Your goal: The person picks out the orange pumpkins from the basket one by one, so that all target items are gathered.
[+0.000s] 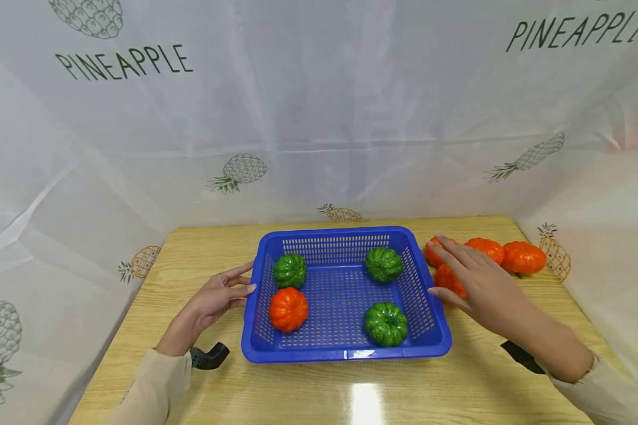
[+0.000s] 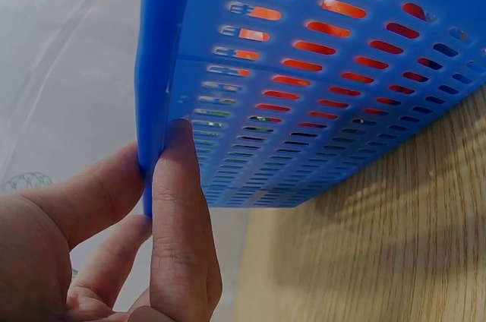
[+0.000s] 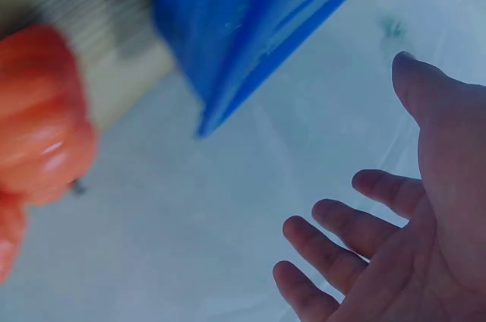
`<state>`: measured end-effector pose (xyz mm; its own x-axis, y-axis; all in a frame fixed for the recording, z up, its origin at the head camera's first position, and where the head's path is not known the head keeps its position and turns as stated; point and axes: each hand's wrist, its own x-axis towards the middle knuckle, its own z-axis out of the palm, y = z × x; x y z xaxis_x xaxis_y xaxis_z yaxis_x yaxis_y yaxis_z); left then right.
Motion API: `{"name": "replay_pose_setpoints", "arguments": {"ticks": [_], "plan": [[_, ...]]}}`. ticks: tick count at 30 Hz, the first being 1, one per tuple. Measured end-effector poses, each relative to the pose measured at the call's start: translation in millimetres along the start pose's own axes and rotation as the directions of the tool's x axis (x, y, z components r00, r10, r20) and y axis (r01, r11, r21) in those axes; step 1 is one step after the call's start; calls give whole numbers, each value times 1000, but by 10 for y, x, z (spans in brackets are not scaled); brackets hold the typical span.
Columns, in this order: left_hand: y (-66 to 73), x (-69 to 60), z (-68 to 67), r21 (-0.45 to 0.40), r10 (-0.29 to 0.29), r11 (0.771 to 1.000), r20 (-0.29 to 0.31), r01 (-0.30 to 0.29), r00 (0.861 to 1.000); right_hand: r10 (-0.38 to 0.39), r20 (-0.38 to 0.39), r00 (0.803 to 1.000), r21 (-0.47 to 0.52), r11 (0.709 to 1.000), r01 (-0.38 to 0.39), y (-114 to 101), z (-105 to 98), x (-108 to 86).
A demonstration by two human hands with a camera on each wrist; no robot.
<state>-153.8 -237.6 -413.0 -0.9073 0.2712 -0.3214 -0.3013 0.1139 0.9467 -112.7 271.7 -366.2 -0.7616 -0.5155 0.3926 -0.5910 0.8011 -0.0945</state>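
A blue plastic basket stands on the table with three green pumpkins and one orange pumpkin inside. At its left side my left hand pinches the rim. The left wrist view shows the thumb and fingers on opposite faces of that rim. My right hand is held with fingers spread above the orange pumpkins outside the basket, by its right rim. Nothing is in its palm in the right wrist view, where an orange pumpkin appears apart from the fingers.
Several orange pumpkins lie at the back right of the wooden table, partly hidden by the right hand. A white curtain printed with pineapples hangs behind the table and along its sides.
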Motion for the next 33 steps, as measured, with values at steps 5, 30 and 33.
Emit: {"name": "replay_pose_setpoints", "arguments": {"ticks": [5,30,33], "plan": [[3,4,9,-8,1,1000,3,-1,1000,-130,-4,992,-14,991,130,-214,87,236],[-10,9,4,-8,3,1000,-10,-3,1000,-379,310,872,-63,907,416,-1194,611,1075],[-9,11,2,-7,3,1000,-10,-3,1000,-379,351,857,-57,904,423,-1294,676,1123]]}}
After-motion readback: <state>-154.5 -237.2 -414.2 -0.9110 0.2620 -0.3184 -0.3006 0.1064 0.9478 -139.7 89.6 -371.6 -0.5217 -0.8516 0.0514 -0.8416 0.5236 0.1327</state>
